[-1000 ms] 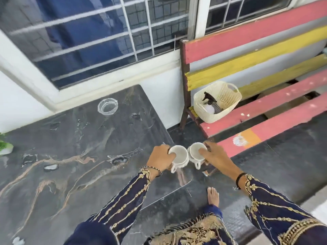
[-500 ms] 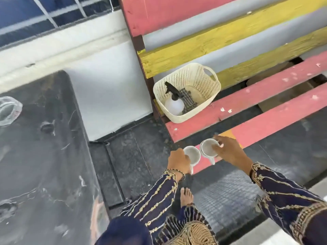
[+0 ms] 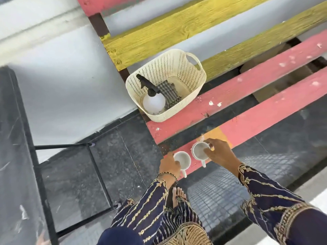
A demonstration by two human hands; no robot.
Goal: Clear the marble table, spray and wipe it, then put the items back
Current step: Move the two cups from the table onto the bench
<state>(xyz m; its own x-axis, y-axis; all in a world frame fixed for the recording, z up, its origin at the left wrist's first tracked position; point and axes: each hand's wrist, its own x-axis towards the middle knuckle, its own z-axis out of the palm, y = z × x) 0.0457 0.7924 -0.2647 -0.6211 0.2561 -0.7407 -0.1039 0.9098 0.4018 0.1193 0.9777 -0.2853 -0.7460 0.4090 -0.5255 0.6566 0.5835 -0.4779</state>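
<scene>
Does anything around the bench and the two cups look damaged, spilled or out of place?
Only wear stands out. The pink bench slats have chipped paint showing white flecks, with an orange patch by the right cup. That cup and the left cup stand upright; no spill shows. The spray bottle leans tilted in the basket.

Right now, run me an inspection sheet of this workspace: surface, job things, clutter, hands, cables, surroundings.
Surface: marble table at the left edge, blurred; bench with red and yellow slats.
Job's things: left mug and right mug, white, at the bench's front slat; set down or not, cannot tell. Spray bottle and striped cloth in the cream basket on the bench.
Clutter: nothing seen.
Hands: left hand grips the left mug; right hand holds the right mug by its rim.
Cables: nothing seen.
Surroundings: white wall, dark tiled floor, a bare foot.
</scene>
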